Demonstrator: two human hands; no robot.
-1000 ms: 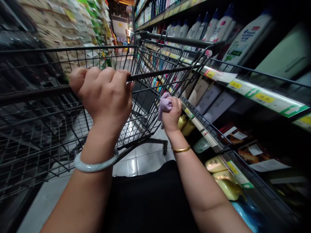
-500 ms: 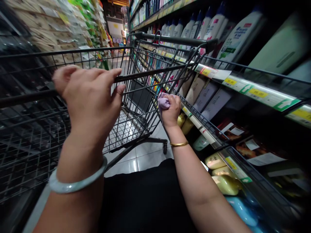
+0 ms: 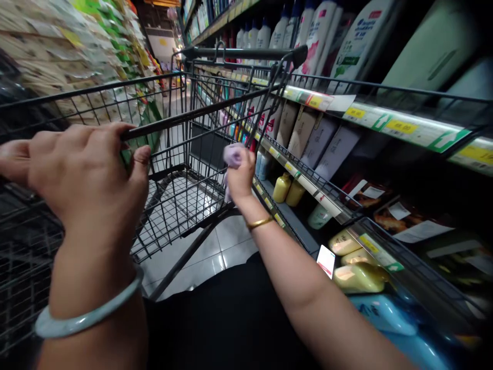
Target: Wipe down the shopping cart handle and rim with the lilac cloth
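Note:
My left hand (image 3: 87,169), with a pale bangle at the wrist, is closed over the top rail of a dark wire shopping cart (image 3: 169,122). Its thumb sits just under the rail, and the fingertips are hidden on the far side. In my right hand (image 3: 243,177), a bunched light purple cloth (image 3: 232,154) pokes out of the fist, and part of it hangs below. That fist is close against the cart's near end frame; whether the cloth touches the metal I cannot tell. A gold bracelet (image 3: 260,223) circles the right wrist.
Shelves on the right hold white shampoo bottles (image 3: 356,43), boxes (image 3: 318,139) and yellow bottles (image 3: 282,187). A lit phone (image 3: 326,261) lies by the lower bottles. Hanging packets (image 3: 50,56) line the left. Shiny floor tiles (image 3: 231,234) show beneath the cart.
Both hands and the cart have shifted left in the view. My right fist with the cloth also sits farther from the shelf edge. More of the phone and lower shelf shows.

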